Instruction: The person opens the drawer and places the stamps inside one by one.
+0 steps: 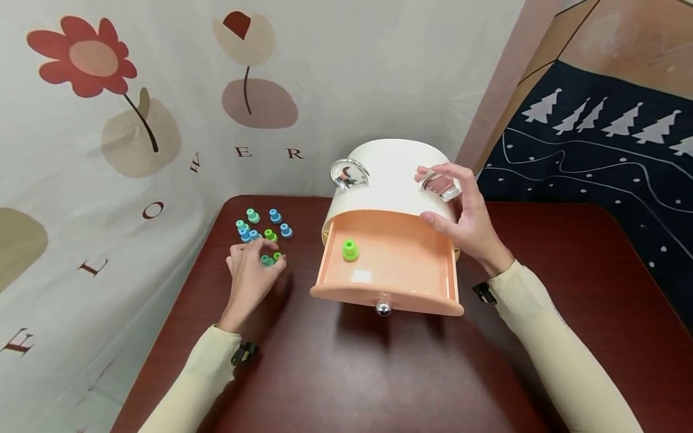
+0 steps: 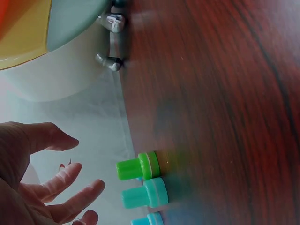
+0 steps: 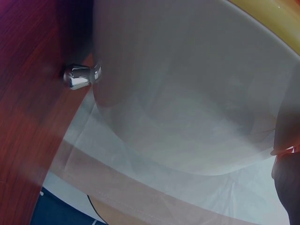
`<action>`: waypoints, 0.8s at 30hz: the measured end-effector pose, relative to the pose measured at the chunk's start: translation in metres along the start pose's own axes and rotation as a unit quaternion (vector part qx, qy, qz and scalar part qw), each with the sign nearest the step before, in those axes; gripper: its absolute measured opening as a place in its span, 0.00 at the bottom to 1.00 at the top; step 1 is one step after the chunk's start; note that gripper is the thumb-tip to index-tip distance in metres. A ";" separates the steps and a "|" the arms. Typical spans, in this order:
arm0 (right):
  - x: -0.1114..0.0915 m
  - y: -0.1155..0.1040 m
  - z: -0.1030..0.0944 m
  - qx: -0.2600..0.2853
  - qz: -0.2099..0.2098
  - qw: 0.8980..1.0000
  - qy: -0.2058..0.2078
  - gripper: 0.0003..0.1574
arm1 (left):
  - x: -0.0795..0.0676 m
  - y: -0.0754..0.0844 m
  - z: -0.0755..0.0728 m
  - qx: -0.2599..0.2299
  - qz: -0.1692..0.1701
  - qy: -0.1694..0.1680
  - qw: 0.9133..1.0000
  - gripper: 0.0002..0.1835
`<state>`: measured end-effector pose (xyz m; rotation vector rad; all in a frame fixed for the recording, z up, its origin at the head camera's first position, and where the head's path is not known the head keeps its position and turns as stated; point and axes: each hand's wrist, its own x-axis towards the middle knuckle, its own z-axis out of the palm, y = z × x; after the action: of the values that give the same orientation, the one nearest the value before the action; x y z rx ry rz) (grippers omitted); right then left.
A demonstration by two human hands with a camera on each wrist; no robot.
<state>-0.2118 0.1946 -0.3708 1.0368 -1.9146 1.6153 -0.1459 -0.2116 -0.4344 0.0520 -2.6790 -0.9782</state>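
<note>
My left hand (image 1: 251,270) hovers at a cluster of small plastic pegs. In the left wrist view, its thumb and fingers stand apart, short of a bright green peg (image 2: 138,166) and a teal peg (image 2: 145,193). My right hand (image 1: 465,219) rests on the white rounded box (image 1: 395,171), fingers around one clear silver-rimmed ear (image 1: 441,185) and thumb by the front top edge. An orange drawer (image 1: 406,258) is pulled out of the box. Inside it, towards the left, a light green peg (image 1: 350,250) stands upright. Only part of the right hand (image 3: 287,173) shows in the right wrist view.
Several blue pegs (image 1: 275,216) and green ones stand on the dark red table (image 1: 325,367), left of the box. A silver knob (image 1: 383,308) juts from the drawer front. Short metal feet (image 3: 77,76) support the box. A printed curtain (image 1: 352,72) hangs behind.
</note>
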 end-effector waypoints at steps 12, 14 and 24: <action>0.000 0.004 0.001 0.011 -0.014 1.000 -0.007 0.44 | 0.005 -0.014 0.007 0.036 -0.007 -0.019 0.999 0.10; 0.000 0.005 0.002 0.008 -0.015 1.000 -0.010 0.44 | 0.005 -0.015 0.007 0.038 -0.012 -0.025 0.999 0.09; 0.001 0.003 0.001 0.008 -0.010 1.000 0.000 0.45 | 0.014 -0.016 0.008 0.043 -0.010 -0.039 0.998 0.05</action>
<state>-0.2149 0.1933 -0.3726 1.0586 -1.8882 1.6213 -0.1623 -0.2204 -0.4472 0.0596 -2.7961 -0.8892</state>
